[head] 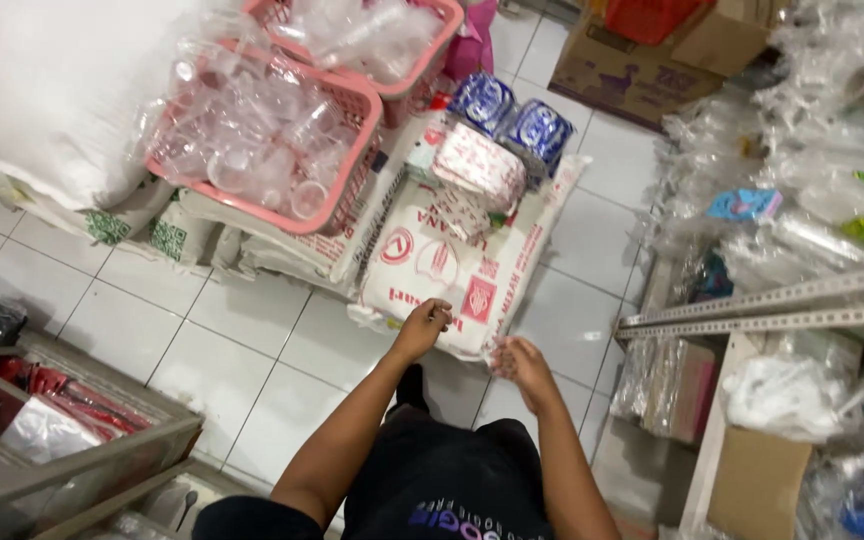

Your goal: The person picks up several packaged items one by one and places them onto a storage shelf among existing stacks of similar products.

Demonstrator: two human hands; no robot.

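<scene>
Both my arms reach down toward a white sack with red print (442,270) lying on the tiled floor. My left hand (422,327) hovers at the sack's near edge with the fingers curled; I cannot see anything in it. My right hand (522,368) is just right of it, blurred, fingers loosely apart, near a bit of clear plastic at the sack's corner. On top of the sack lie red-and-white printed packets (477,165) and two blue-and-white patterned rolls (512,115).
Two pink baskets (347,190) of clear plastic cups sit on sacks at the left, beside a big white bag (52,90). Metal shelving (772,305) with plastic-wrapped goods stands at the right, cardboard boxes (642,70) behind, a glass case (62,440) at lower left.
</scene>
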